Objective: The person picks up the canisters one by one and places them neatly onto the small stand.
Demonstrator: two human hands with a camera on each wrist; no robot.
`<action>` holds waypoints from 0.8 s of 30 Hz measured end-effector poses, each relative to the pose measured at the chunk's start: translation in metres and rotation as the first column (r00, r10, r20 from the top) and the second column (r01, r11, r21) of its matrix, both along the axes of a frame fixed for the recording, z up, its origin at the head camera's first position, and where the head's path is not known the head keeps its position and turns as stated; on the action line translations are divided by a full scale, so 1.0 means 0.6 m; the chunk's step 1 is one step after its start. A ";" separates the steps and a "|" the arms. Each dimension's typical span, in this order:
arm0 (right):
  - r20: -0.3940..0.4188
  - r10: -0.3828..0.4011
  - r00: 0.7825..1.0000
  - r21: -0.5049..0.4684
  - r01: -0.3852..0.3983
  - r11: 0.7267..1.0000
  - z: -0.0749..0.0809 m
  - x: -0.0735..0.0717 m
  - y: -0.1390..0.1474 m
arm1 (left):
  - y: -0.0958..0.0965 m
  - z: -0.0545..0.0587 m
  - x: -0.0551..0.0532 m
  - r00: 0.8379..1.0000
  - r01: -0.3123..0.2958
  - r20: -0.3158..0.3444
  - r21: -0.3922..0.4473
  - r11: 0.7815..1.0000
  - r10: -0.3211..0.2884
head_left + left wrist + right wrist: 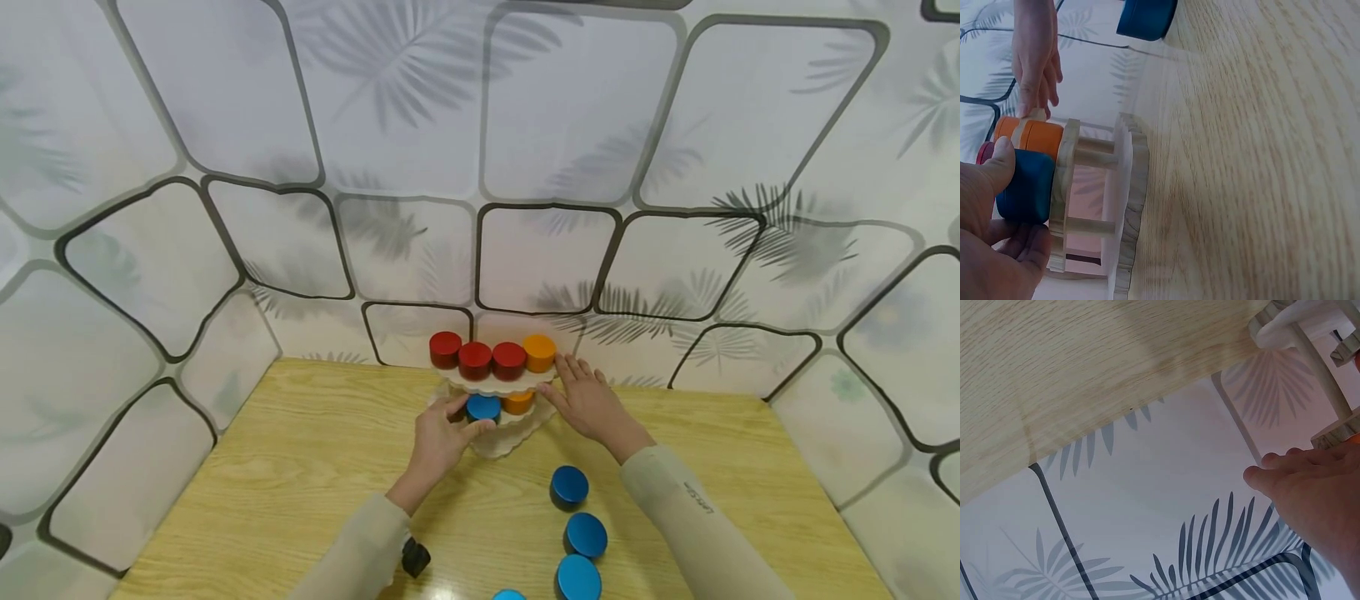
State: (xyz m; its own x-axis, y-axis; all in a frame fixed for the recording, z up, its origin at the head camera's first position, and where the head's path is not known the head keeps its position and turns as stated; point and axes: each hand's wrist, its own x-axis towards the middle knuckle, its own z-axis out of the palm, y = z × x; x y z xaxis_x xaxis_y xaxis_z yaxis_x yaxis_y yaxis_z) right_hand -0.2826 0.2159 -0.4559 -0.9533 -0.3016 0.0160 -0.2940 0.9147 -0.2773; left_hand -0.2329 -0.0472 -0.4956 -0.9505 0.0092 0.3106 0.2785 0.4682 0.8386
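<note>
Left grip (441, 443) pinches a blue cylinder (483, 408) on the stand's (497, 447) middle tier; right hand (592, 407), straight-fingered, beside the top! Three reds (476, 361), one orange (539, 353) already up, four blues (586, 535) seemingly waiting, near desk (300, 467).

A pale yellow, wood-grained desk (322, 467) runs back to the foot of a white wall (555, 258) printed with rounded, block-shaped outlines in black and grey. Grey, feathery palm fronds (408, 54) fan across the blocks, some dark and crisp, others faded to a soft shadow. A matching white left side wall (105, 275) and white right side wall (915, 350) flank the desk at an angle, the latter bearing a faint green leafy motif (847, 383) in its lower part.
</note>
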 end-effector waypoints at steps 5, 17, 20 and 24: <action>0.000 0.000 1.000 0.001 0.000 1.000 -0.001 -0.001 0.001 | 0.002 -0.002 -0.002 1.000 -0.024 -0.006 0.009 1.000 0.024; -0.016 0.007 1.000 0.005 -0.007 1.000 0.002 0.000 0.000 | 0.003 -0.007 -0.006 1.000 0.020 0.014 0.247 0.969 -0.024; -0.013 0.008 1.000 0.006 -0.007 1.000 0.002 0.001 -0.001 | 0.001 -0.009 -0.007 1.000 0.020 0.005 0.238 0.971 -0.022; -0.010 0.005 1.000 0.005 -0.005 1.000 0.001 0.001 -0.001 | 0.000 -0.010 -0.007 1.000 0.019 0.003 0.226 0.974 -0.020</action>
State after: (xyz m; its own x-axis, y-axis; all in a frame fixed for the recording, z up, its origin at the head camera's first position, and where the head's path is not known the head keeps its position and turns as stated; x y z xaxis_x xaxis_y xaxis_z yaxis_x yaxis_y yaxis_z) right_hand -0.2820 0.2154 -0.4553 -0.9516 -0.3063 0.0241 -0.3012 0.9146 -0.2698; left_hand -0.2372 -0.0470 -0.5013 -0.9525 -0.0424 0.3015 0.2807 0.2606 0.9237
